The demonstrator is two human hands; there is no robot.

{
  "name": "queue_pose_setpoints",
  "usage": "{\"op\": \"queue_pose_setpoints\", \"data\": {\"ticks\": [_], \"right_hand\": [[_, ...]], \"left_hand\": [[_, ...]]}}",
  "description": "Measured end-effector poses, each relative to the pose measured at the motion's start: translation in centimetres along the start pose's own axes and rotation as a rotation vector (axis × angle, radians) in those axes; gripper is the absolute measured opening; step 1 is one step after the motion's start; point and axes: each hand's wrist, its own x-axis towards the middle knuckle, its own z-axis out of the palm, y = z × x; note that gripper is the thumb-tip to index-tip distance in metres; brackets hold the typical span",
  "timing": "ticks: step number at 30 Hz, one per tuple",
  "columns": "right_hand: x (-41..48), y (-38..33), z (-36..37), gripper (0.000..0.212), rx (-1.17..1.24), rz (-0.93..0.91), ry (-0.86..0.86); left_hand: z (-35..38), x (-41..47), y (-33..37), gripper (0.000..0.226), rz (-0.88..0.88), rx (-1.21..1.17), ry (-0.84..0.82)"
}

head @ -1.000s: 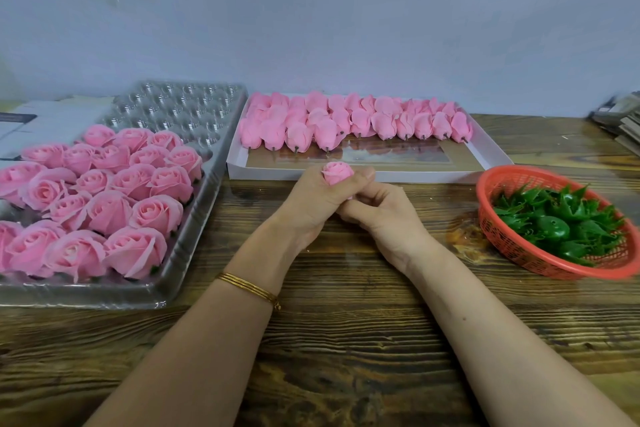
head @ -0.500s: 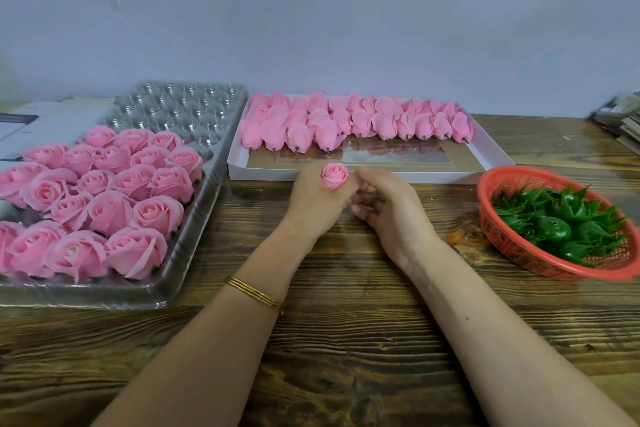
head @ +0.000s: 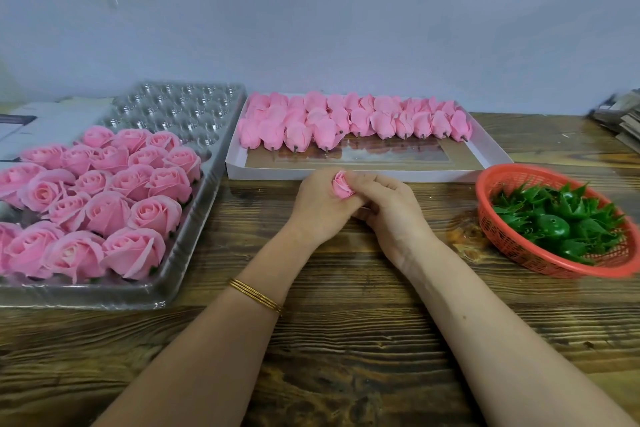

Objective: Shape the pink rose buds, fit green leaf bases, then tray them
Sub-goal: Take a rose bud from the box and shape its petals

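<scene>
Since 0.5 s ago: right hand (head: pixel 389 210) has closed in over the bud (head: pixel 341 185). The bud, then face-up on top of the left fist, is now tipped sideways between both hands. Hand positions on the table (head: pixel 346 340) are otherwise much the same.

Left hand (head: pixel 317 206): fingers curled, gripping the bud from its left side. Gold bangle (head: pixel 254 295) on that wrist.

Right hand: fingers curled together, pressed on the bud's right side and partly wrapped over it. Which fingertips make contact cannot be told.

Bud location: held just above the table, near the front wall of the box (head: pixel 346 174), not touching it.

Box: white, shallow. A row of unshaped buds (head: pixel 346 121) lies along its far side, stem ends pointing toward the person.

Tray (head: pixel 104 298): clear plastic, to the left. Finished roses (head: pixel 104 198) fill its near part; bare cups (head: pixel 180 108) at the far end.

Basket (head: pixel 540 265): red, to the right, holding green leaf bases (head: pixel 561 218). Well apart from both hands.
</scene>
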Motion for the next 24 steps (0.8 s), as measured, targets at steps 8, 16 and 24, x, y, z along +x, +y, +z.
{"op": "queue_pose_setpoints", "data": {"ticks": [8, 16, 24], "right_hand": [[-0.3, -0.1, 0.1, 0.034, -0.019, -0.003, -0.010], [-0.2, 0.0, -0.1, 0.027, -0.035, -0.016, -0.027], [0.1, 0.5, 0.0, 0.030, 0.044, -0.012, 0.044]], "left_hand": [[0.1, 0.1, -0.1, 0.033, 0.016, -0.011, -0.002], [0.1, -0.1, 0.3, 0.032, 0.000, -0.044, -0.025], [-0.2, -0.1, 0.9, 0.026, -0.076, -0.239, 0.103]]}}
